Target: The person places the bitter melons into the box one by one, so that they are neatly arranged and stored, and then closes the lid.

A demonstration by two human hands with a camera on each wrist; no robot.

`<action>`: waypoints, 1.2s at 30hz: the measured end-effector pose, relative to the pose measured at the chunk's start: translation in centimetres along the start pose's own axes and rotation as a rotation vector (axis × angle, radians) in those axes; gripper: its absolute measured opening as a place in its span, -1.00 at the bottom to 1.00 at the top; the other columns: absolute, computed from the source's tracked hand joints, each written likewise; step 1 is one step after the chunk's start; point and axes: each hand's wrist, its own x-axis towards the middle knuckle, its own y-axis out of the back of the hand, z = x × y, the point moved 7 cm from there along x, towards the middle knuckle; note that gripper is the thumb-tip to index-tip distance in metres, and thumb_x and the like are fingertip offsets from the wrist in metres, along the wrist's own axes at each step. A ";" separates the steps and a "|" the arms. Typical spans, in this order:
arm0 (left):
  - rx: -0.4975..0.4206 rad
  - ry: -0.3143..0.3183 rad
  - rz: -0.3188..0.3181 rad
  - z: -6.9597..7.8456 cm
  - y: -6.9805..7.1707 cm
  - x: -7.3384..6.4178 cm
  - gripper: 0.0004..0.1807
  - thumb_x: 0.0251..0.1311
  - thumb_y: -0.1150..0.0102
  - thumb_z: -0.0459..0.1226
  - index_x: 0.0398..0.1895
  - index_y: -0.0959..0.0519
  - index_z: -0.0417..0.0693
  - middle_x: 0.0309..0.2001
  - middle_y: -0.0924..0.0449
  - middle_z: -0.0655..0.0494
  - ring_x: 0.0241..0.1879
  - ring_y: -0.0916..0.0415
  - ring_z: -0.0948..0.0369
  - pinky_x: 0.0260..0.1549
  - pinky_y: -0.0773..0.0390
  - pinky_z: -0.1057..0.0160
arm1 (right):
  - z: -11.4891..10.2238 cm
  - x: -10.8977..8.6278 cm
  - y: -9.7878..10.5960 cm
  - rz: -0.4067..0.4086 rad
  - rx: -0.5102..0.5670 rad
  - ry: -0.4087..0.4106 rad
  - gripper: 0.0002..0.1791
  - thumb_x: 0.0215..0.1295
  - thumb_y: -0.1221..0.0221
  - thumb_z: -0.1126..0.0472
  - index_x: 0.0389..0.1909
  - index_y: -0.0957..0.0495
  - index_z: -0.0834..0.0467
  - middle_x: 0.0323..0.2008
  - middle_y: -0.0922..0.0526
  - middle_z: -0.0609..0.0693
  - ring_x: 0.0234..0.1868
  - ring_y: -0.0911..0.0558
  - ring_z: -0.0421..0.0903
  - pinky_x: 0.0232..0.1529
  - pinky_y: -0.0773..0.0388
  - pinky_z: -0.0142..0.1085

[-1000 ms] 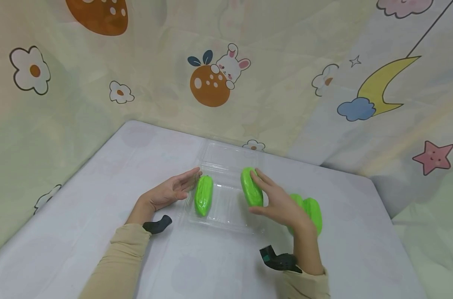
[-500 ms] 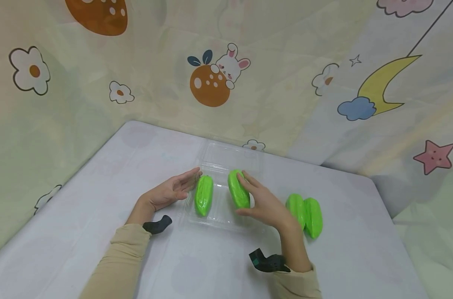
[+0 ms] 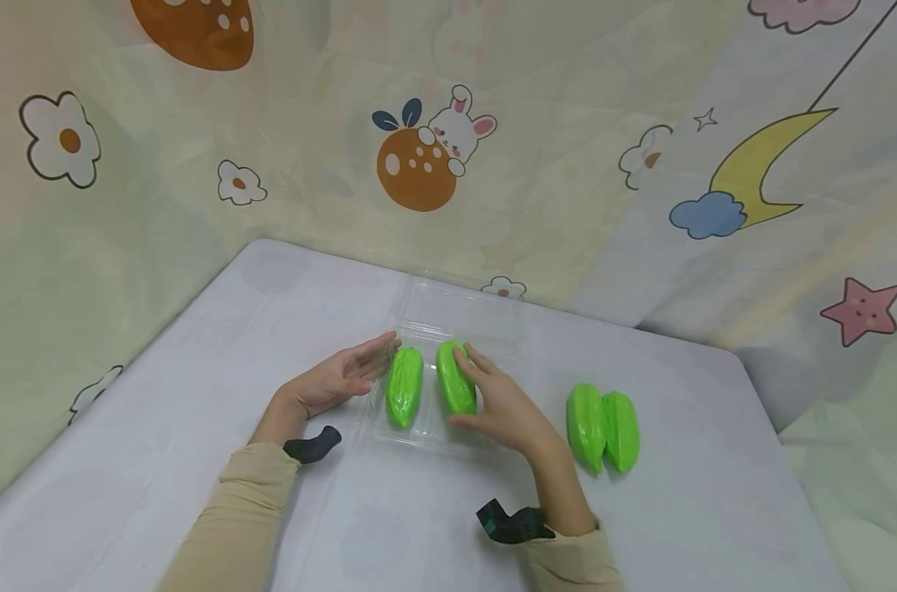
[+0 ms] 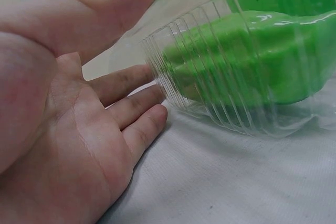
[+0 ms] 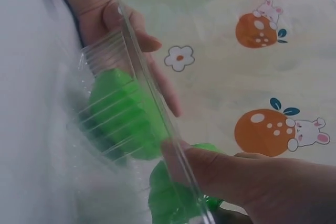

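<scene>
A clear plastic clamshell box (image 3: 427, 434) lies with its lid folded back. Inside, along its left side, rests a glossy green ridged fruit (image 3: 404, 390), long and pointed at the near end. My right hand (image 3: 501, 407) grips a second green ridged fruit (image 3: 451, 376) over the box, right of the first, with thumb and fingers on opposite sides. In the right wrist view, the box wall partly covers this held fruit (image 5: 169, 198). My left hand (image 3: 339, 380) has its fingers extended, fingertips right at the ribbed left wall of the box (image 4: 210, 61).
To the right of the box, two more green fruits (image 3: 585, 426) lie side by side on the white-covered table (image 3: 389, 526). The lid (image 3: 459, 308) reaches toward the table's back edge. A printed cloth curtain (image 3: 307, 123) hangs behind.
My right hand has carried its green fruit leftward over the box, closer to the first fruit. The pair on the right has come into full sight. My left hand stays put.
</scene>
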 end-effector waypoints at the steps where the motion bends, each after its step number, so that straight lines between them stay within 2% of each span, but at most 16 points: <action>1: 0.000 0.001 0.001 0.0 0.0 0.0 0.04 0.03 -0.39 -0.12 0.51 0.06 0.11 0.54 0.17 0.08 0.53 0.37 0.12 0.44 0.30 0.03 | 0.0 0.1 -0.1 0.000 0.001 -0.003 0.09 -0.05 -0.45 0.06 0.48 -0.02 -0.03 0.49 -0.01 0.06 0.43 -0.19 0.13 0.34 -0.28 0.02; 9: -0.003 -0.001 -0.004 -0.1 0.0 0.0 0.03 0.06 -0.37 -0.15 0.51 0.06 0.11 0.54 0.17 0.09 0.52 0.36 0.11 0.44 0.29 0.05 | 0.1 0.7 -1.3 0.014 0.003 -0.020 0.10 -0.07 -0.46 0.02 0.47 -0.04 0.00 0.49 -0.04 0.08 0.42 -0.21 0.12 0.35 -0.28 -0.01; 22: 0.021 -0.016 -0.019 -0.1 0.0 0.2 0.08 0.05 -0.37 -0.09 0.52 0.12 0.03 0.54 0.18 0.07 0.52 0.37 0.10 0.44 0.35 -0.07 | 0.2 1.1 -2.6 0.046 -0.006 -0.093 0.11 -0.10 -0.46 -0.05 0.47 -0.06 0.02 0.47 -0.08 0.11 0.41 -0.24 0.12 0.32 -0.32 0.00; 30: 0.008 -0.023 -0.033 -0.1 -0.1 0.2 0.07 0.06 -0.37 -0.11 0.52 0.13 0.02 0.54 0.21 0.05 0.52 0.38 0.10 0.44 0.30 0.00 | 0.3 1.4 -3.1 0.054 -0.007 -0.110 0.15 -0.15 -0.48 -0.06 0.47 -0.06 0.01 0.46 -0.10 0.14 0.40 -0.26 0.14 0.31 -0.34 -0.01; 36: 0.014 -0.022 -0.027 -0.2 0.0 0.2 0.05 0.08 -0.35 -0.13 0.52 0.13 0.03 0.54 0.22 0.03 0.52 0.39 0.08 0.44 0.31 -0.02 | 0.4 1.5 -3.5 0.054 -0.011 -0.112 0.17 -0.19 -0.49 -0.08 0.47 -0.07 0.02 0.45 -0.13 0.15 0.39 -0.28 0.14 0.31 -0.34 -0.01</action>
